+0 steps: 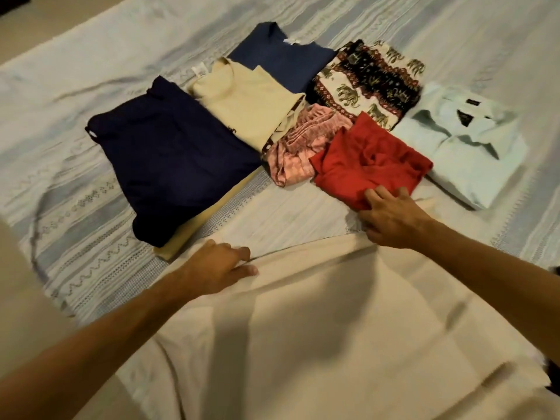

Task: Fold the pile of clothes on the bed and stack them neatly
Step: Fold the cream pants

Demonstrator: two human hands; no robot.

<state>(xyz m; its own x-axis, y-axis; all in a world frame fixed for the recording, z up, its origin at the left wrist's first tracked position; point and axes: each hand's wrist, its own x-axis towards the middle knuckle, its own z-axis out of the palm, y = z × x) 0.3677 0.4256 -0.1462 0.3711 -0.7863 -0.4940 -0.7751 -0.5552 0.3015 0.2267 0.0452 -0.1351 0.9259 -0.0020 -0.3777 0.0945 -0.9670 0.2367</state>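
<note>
A large cream cloth (318,322) lies spread on the bed in front of me. My left hand (224,265) pinches its far edge on the left. My right hand (391,216) grips the same edge on the right, its fingertips against a folded red garment (369,165). Beyond lie folded pieces: a dark navy garment (169,159) on a tan one (194,228), a cream top (248,107), a blue top (281,62), an elephant-print piece (366,83), a crumpled pink piece (300,140) and a pale mint collared shirt (466,147).
The bed is covered by a pale blue and white striped bedspread (91,222). Its left edge runs along the frame's left side, with floor (45,22) beyond at the top left. A dark object (553,368) shows at the right edge.
</note>
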